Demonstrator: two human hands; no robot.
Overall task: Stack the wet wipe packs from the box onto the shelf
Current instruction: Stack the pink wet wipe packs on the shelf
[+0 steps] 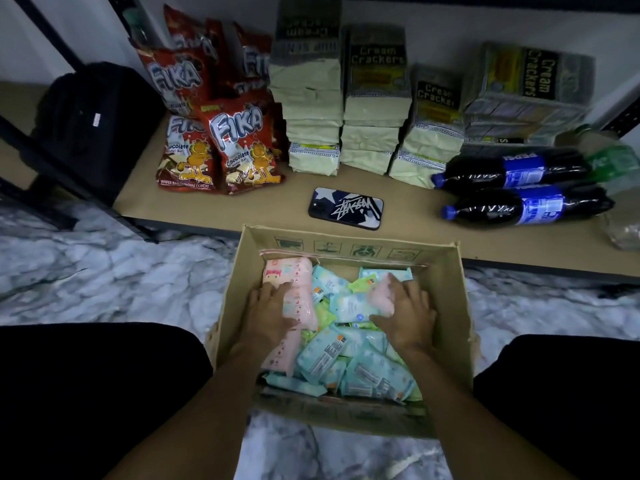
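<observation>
An open cardboard box [453, 306] stands on the marble floor in front of the low shelf board [294, 202]. It holds several wet wipe packs, pink, light blue and green. Both hands are inside it. My left hand [268, 313] grips a long pink pack [294, 282] at the box's left side. My right hand [405, 317] grips a smaller pink pack [381, 296] near the middle, lying over the blue packs [329, 355]. No wipe packs lie on the shelf board.
On the shelf board stand red Fika snack bags [239, 147], stacks of cream cracker packs [374, 109], two lying Pepsi bottles [519, 188], a green bottle [613, 161] and a phone [346, 207]. A black bag [90, 119] sits at left. My knees flank the box.
</observation>
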